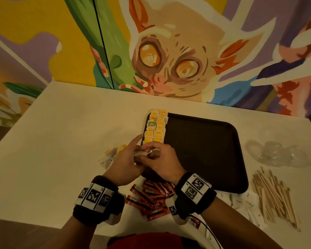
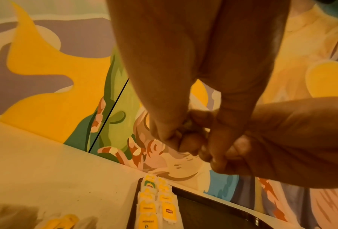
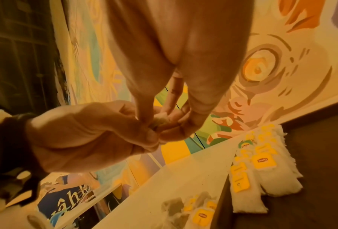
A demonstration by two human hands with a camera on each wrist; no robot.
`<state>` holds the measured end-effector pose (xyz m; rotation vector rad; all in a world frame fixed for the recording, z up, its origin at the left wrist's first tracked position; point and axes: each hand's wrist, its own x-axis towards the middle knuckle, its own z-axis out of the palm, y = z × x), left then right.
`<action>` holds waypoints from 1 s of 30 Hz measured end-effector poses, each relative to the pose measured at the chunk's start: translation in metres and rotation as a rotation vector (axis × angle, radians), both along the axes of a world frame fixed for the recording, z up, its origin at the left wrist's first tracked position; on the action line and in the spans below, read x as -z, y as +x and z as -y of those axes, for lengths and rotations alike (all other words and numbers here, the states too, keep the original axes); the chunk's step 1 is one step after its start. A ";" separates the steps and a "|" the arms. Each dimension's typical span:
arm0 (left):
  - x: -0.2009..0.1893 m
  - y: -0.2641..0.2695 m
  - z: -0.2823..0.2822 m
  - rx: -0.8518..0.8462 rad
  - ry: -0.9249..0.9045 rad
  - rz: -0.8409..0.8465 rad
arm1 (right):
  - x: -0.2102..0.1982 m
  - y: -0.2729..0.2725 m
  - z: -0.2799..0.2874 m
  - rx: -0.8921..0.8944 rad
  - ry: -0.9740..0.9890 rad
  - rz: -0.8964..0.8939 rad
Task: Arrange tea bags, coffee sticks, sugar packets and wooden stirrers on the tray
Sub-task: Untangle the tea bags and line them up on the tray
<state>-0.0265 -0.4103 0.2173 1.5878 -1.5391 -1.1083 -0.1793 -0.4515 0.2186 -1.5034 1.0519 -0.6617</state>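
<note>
**Holding one tea bag over the tray's near corner**

Working with both hands together, we pinch a single tea bag point(image 1: 140, 153) between us: the left hand point(image 1: 126, 165) curls its fingers round the white pouch from the left, and the right hand point(image 1: 164, 163) pinches it from the right. Both hands hover just above the near left corner of the tray point(image 1: 205, 151); in the wrist views the bag shows only as a small pale lump between the fingertips.

On the tray, two rows of tea bags point(image 1: 155, 127) with yellow tags run along the left edge, overlapping one another; one tag is green. The rest of the tray is bare dark surface.

Left of the tray, a loose heap of tea bags point(image 1: 111, 155) lies on the counter point(image 1: 65, 133). Near us, under our wrists, red coffee sticks point(image 1: 151, 196) lie scattered. To the right of the tray sit stirrers point(image 1: 275, 196) in a fanned pile, white sugar packets point(image 1: 244, 203) beside them, and crumpled clear plastic point(image 1: 276, 153) further back.
</note>
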 end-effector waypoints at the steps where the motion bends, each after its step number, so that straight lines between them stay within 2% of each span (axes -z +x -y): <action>1: -0.002 0.000 -0.001 -0.001 -0.001 -0.015 | -0.001 0.000 0.000 0.012 0.001 0.011; 6: -0.012 0.002 -0.005 -0.075 -0.028 -0.230 | -0.003 -0.004 0.001 0.054 0.052 0.136; 10: -0.021 0.003 -0.004 -0.204 -0.059 -0.372 | -0.004 -0.007 0.001 0.108 0.255 0.292; 14: -0.020 0.002 -0.002 -0.211 -0.178 -0.277 | -0.008 -0.008 -0.001 0.116 0.423 0.424; 18: -0.018 0.002 0.001 -0.289 -0.239 -0.253 | -0.013 -0.010 -0.002 0.095 0.474 0.428; 22: -0.020 0.006 0.002 -0.238 -0.266 -0.102 | -0.020 -0.017 0.004 0.084 0.388 0.372; 26: -0.026 0.007 0.002 -0.134 -0.350 0.056 | -0.025 -0.019 0.007 0.036 0.109 0.203; 28: -0.030 0.005 0.002 -0.124 -0.368 0.065 | -0.025 -0.020 0.007 0.034 0.024 0.154; 30: -0.033 0.003 0.002 -0.161 -0.351 0.028 | -0.025 -0.021 0.008 0.048 0.018 0.172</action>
